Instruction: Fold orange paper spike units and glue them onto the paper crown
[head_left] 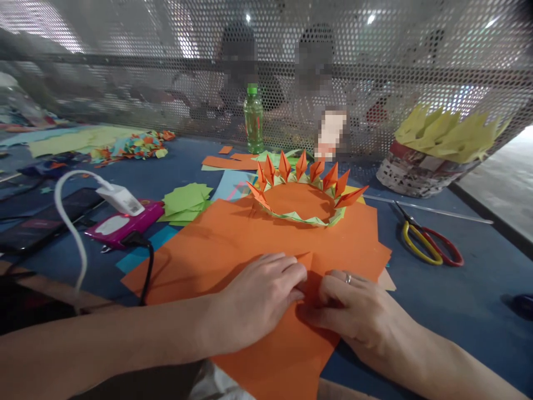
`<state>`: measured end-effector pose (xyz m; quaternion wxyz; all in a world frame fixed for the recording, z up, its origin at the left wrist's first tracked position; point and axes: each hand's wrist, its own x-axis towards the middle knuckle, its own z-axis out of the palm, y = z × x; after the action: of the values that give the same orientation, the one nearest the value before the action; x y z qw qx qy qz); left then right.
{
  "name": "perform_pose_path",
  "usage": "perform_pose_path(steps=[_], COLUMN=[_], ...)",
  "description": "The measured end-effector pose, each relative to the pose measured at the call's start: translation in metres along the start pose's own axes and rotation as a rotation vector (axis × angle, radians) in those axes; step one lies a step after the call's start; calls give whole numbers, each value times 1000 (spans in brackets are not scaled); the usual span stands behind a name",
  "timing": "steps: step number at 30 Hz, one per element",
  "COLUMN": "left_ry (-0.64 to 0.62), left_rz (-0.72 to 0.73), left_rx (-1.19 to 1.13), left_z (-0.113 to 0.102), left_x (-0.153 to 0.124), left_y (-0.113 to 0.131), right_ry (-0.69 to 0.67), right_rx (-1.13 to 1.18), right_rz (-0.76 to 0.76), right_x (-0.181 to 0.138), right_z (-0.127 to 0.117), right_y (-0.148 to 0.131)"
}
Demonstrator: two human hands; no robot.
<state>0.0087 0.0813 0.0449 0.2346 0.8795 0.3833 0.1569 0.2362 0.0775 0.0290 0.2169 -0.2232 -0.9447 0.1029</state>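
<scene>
My left hand (266, 294) rests on orange paper sheets (233, 244), its fingers curled and pressed on a small orange folded paper (308, 266). Opposite it, my right hand (353, 305), with a ring on one finger, pinches the other side of that folded paper. Much of the piece is hidden by my fingers and blends into the orange beneath. Just beyond my hands lies a paper ring (308, 218) of pale green folded strips, with several pointed orange paper pieces (331, 176) standing along its far side.
Scissors (422, 241) with yellow and red handles lie at right, near a basket (425, 172) topped with yellow paper points. Left are green paper squares (187, 201), a magenta power bank (125, 225), a white plug (120, 199) and a phone (50, 219). A green bottle (254, 122) stands behind.
</scene>
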Motion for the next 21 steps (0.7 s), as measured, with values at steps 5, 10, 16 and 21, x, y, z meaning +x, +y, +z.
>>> perform_pose_path(steps=[5,10,16,21], left_ry=[6,14,27,102], left_rz=[-38,-76,-136,-217], left_rx=[-76,-102,-102,-60], left_z=[-4,-5,-4,-5], left_x=[2,4,4,6], left_y=[-2,-4,-3,-4], right_ry=[-10,-29,-14,-6], right_rx=[-32,-62,-51,-16], right_rz=[8,15,12,16], right_x=[1,1,0,0], right_z=[-3,-3,-1,-1], right_y=[-3,-4,-3,-4])
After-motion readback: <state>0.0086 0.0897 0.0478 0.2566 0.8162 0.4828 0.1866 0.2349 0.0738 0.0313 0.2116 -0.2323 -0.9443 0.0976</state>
